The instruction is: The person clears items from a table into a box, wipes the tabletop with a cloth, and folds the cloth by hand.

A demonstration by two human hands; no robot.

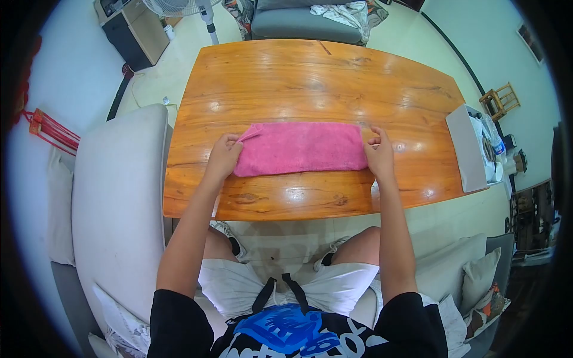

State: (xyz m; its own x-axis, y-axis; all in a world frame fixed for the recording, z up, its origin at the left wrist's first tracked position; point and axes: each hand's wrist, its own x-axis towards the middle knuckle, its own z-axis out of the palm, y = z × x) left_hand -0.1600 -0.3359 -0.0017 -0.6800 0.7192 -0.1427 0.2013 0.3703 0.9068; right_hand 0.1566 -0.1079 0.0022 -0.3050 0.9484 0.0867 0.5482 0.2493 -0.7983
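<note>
pink towel (301,147) lies on the wooden worktop (316,83) between the two hands, a long band with its long sides running from one hand to the other. it appears to be doubled into layers, though how many cannot be told from above. the left hand (224,156) is at its left end, thumb and fingers pinching the edge, and just beyond those fingertips the far corner is puckered into a small raised crease. the right hand (380,154) is at the opposite end, fingers loosely bent and the thumb side up against the short edge; whether it pinches the cloth or only touches it, i cannot tell. beyond the right hand, well apart from it, a white box (468,149) of odds and ends sits at the end of the worktop.

the step in hand looks to be managing the towel by its two ends, probably squaring its edges, with most of the cloth flat and the left end the untidy part. from here, a move would call for a firm hold at the right end to match the left, light tension between the hands, and care that the layers don't slip apart.
</note>
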